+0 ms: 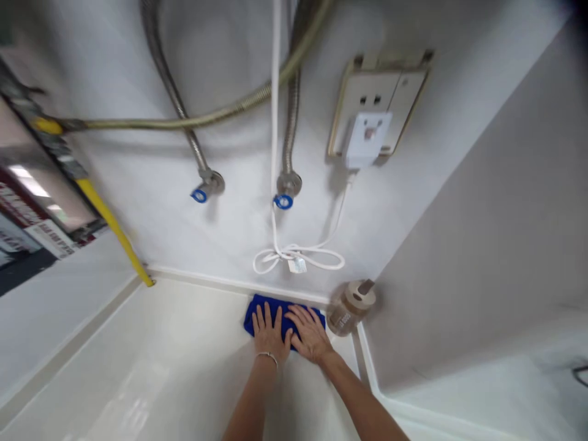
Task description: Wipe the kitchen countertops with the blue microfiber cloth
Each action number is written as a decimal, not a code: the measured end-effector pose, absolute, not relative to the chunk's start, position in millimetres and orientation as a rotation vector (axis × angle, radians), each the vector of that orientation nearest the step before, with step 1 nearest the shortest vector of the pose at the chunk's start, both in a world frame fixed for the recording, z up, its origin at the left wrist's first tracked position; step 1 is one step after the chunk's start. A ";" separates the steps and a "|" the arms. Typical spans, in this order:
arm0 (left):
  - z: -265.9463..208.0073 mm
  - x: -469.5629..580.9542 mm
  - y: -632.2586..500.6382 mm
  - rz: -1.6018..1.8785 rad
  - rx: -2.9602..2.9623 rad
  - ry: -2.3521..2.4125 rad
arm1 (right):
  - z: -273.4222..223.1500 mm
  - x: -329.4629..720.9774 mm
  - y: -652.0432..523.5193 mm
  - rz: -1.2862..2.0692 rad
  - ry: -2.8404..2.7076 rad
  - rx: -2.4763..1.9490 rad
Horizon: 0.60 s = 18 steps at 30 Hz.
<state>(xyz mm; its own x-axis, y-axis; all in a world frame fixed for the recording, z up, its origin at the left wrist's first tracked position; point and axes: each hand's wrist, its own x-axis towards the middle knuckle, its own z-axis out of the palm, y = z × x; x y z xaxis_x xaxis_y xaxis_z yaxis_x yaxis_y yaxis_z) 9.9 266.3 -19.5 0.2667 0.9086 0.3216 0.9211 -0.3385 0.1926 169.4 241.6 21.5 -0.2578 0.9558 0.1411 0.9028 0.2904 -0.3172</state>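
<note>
A folded blue cloth (252, 307) lies on the white countertop against the back wall. My left hand (269, 334) rests flat on its left half, fingers spread, a thin bracelet at the wrist. Pressed flat on the right half is my right hand (310, 335), its fingers stretched toward the wall. The two thumbs nearly meet in the middle of the cloth. Just right of my right hand, in the corner, stands a brownish see-through bottle (351, 308) with a light cap.
A looped white cord (298, 251) hangs just above the cloth, running to a plug (367, 138) in the wall socket (386, 92). Two valves (206, 187) with blue knobs feed braided hoses. At left a yellow pipe (114, 226) meets the counter (184, 343). A grey panel (482, 214) bounds the right.
</note>
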 end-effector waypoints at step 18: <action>-34.9 -119.9 47.5 -0.585 -2.099 -1.534 | -54.0 75.0 43.8 -0.174 -2.446 -1.425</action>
<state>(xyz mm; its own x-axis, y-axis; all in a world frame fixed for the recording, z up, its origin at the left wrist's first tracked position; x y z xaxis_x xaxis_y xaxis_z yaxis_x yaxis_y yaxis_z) -119.9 47.5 -34.9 0.2836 0.7554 0.5907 0.9569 -0.2630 -0.1231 75.0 43.8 -54.0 -0.4604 0.8280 0.3201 0.8650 0.4995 -0.0478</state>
